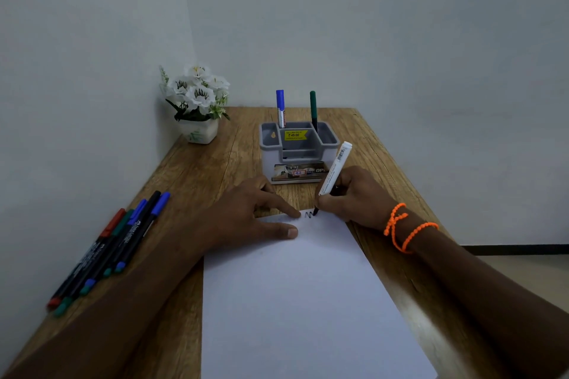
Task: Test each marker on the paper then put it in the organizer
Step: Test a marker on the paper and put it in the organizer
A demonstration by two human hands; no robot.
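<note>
My right hand (357,197) grips a white-barrelled marker (334,169) with its black tip on the far edge of the white paper (308,301), beside a small dark zigzag mark (308,215). My left hand (252,215) rests flat on the paper's far left corner, its fingers straight. The grey organizer (300,151) stands just beyond the paper. A blue-capped marker (280,108) and a green marker (313,109) stand upright in it. Several capped markers (114,249), blue, green, red and black, lie in a row on the table's left side.
A white pot of white artificial flowers (197,101) sits at the far left corner of the wooden table (215,157), against the walls. The table's right edge runs just past my right forearm, with floor beyond it.
</note>
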